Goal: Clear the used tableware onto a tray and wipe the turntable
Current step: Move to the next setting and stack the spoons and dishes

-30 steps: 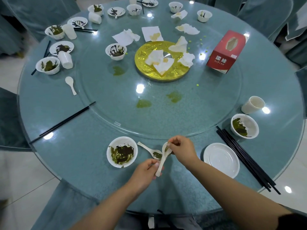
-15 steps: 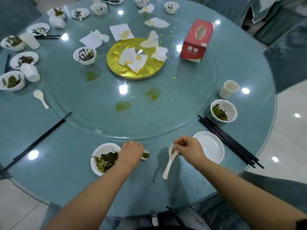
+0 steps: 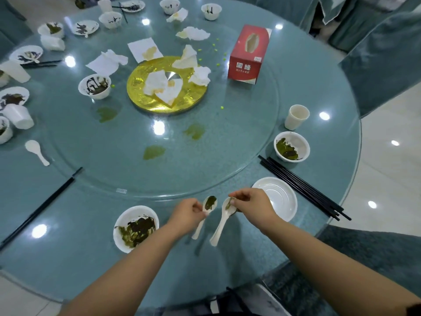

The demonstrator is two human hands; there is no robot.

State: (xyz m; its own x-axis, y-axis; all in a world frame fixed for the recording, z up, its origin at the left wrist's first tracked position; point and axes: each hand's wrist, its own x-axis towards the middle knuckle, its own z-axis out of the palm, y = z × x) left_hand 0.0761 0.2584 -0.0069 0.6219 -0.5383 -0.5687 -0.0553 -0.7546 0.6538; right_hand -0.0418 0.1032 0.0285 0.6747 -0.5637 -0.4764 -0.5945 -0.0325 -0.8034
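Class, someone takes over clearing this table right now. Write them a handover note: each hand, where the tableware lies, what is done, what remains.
Left hand pinches a soiled spoon; right hand pinches a second spoon by its bowl.
Dirty bowl sits by the left hand, clean plate by the right, chopsticks beyond it.
No tray in view; nothing seen stowed.
Left: bowls, cups, napkins, then wipe the green smears off the turntable.

The single head-worn view looks steeply down and forward across the round table (image 3: 68,258), close above its near edge.
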